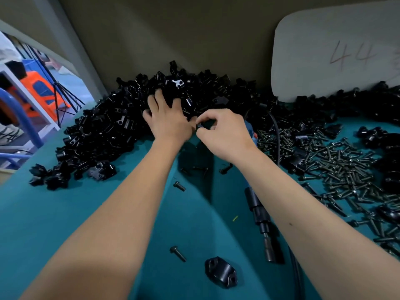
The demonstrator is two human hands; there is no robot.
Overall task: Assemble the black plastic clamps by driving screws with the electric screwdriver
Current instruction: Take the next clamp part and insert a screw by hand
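A big heap of black plastic clamp halves (121, 126) lies along the back of the teal table (65, 213). My left hand (166, 118) reaches into the heap with its fingers spread over the parts. Just right of it, my right hand (220, 131) pinches a small black piece (200, 126) between thumb and fingertips. The electric screwdriver (262, 219) lies on the table under my right forearm, tip toward me. One clamp half (220, 271) sits at the near centre, with loose screws (178, 253) beside it.
A wide spread of dark screws (337, 167) covers the table's right side, with more black clamps (376, 137) beyond. A black cable (276, 131) curves by the screwdriver. A white board marked 44 (337, 53) leans on the back wall. The table's left edge drops to the floor.
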